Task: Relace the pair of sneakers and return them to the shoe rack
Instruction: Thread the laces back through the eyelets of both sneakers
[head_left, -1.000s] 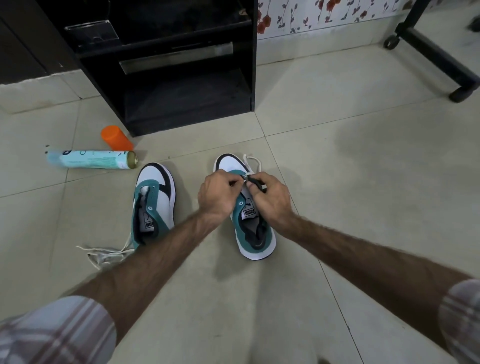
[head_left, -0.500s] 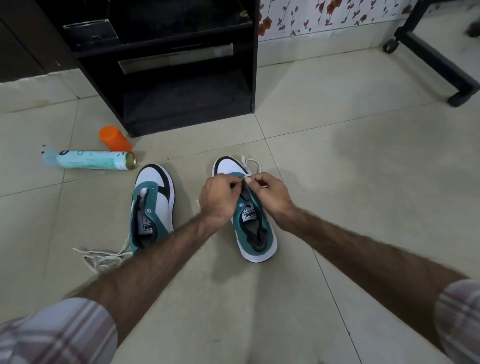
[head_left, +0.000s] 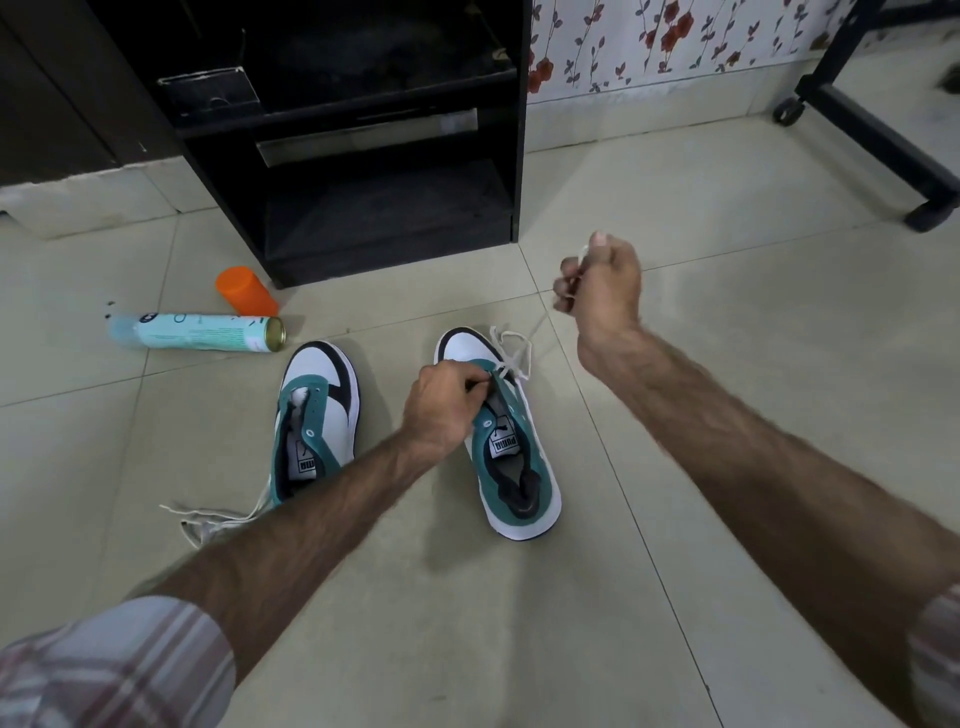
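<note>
Head view: pale tiled floor, black shoe rack, floral wall.

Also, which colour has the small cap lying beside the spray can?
Orange cap, seen in the head view, the only one.

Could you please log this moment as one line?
right hand: pulls white shoelace | left hand: pinches lace at green-white sneaker | relacing

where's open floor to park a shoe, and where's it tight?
Open: tiles right of the right sneaker, out toward the wheeled stand; also the near floor between both forearms. Tight: left of the left sneaker, with the spray can, orange cap and loose lace.
</note>
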